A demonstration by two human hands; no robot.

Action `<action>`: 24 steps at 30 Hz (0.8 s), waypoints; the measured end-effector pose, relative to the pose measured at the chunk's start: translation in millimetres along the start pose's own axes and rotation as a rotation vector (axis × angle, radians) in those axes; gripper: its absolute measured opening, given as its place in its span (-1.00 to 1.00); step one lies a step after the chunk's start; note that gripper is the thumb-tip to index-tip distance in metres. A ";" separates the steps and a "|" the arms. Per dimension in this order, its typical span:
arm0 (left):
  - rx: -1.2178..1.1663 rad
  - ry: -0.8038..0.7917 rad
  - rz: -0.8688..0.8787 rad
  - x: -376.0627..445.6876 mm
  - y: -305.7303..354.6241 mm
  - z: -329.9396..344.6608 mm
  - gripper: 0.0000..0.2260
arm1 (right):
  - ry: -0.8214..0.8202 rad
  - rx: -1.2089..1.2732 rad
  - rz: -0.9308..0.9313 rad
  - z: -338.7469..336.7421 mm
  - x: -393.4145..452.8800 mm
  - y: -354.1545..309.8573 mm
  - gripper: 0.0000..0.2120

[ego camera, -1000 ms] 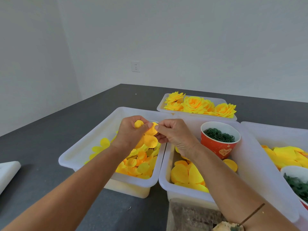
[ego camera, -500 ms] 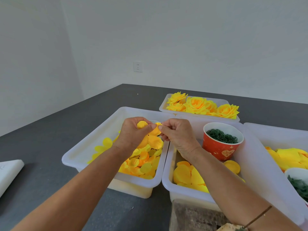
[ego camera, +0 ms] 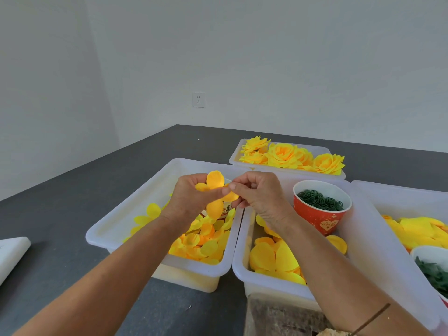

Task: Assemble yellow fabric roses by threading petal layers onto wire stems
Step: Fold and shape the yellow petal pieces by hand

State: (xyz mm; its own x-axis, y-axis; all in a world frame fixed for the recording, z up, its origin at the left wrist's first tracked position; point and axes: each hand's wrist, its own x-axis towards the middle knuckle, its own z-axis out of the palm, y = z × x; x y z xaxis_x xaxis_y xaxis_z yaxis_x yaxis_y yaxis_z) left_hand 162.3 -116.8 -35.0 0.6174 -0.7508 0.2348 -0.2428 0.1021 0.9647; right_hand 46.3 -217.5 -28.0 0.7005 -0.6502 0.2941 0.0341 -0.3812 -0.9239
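Dark grey counter (ego camera: 72, 214) carries white bins. Left hand (ego camera: 191, 200) and right hand (ego camera: 257, 195) both pinch one yellow petal layer (ego camera: 214, 190) above the left bin (ego camera: 135, 212); locate the centre hole, keep the layer flat while threading

Both bare forearms reach forward and converge in front of the person. The left hand (ego camera: 191, 197) is raised with its back to the camera, fingers curled and thumb extended toward the other hand. The right hand (ego camera: 259, 197) faces it, fingers bent, thumb and forefinger pinched. The fingertips of both hands meet.
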 end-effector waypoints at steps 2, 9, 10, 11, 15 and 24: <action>-0.077 0.008 -0.032 -0.4 1.2 -1.7 -0.87 | -0.022 0.175 0.044 1.0 -0.9 -1.1 -0.94; -0.163 0.074 -0.073 1.3 1.4 -4.5 -0.81 | -0.118 0.172 0.056 0.6 -1.0 0.6 -0.95; -0.169 0.067 -0.097 1.4 1.9 -5.6 -0.82 | -0.114 0.155 0.017 0.5 -0.4 1.2 -0.92; -0.182 0.045 -0.120 1.7 2.4 -6.9 -0.85 | -0.111 0.140 -0.011 0.2 0.2 1.9 -0.89; -0.347 -0.120 -0.218 4.4 5.3 -12.0 -0.88 | -0.183 0.257 0.011 -1.6 3.1 3.0 -0.89; -0.008 -0.037 -0.042 -0.1 0.3 -5.0 -0.84 | -0.067 -0.011 -0.085 1.2 3.0 8.6 -0.87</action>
State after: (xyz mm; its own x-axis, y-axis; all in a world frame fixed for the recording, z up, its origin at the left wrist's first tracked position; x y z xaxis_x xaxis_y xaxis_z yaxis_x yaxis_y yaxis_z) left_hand 166.0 -113.4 -34.2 0.5990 -0.7780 0.1893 -0.2105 0.0750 0.9747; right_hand 49.5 -221.9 -35.3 0.7418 -0.5695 0.3542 0.0883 -0.4407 -0.8933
